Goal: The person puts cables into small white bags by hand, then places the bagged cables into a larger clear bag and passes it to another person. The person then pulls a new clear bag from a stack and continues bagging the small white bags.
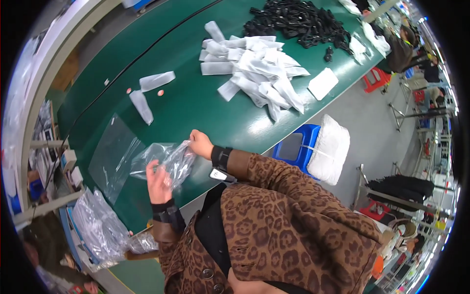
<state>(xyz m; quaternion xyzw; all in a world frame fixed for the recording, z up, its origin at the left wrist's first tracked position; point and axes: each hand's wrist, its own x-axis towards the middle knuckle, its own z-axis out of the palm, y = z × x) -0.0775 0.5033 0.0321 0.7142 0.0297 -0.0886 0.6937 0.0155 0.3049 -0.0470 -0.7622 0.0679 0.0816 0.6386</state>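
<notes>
A crumpled clear plastic bag is spread above the near part of the green table. My right hand pinches its upper right edge between thumb and fingers. At the bag's lower left, my left hand is raised with its fingers apart, against or just in front of the film; it does not appear to grip it. Flat on the table to the left lies a clear plastic sheet or bag. Beyond it rest two narrow white wrapped strips and small orange-pink discs.
A heap of white wrapped packets covers the far middle of the green table. Behind it lies a pile of black cords. Clear bags are stacked at lower left. A blue stool with a white cushion stands at right.
</notes>
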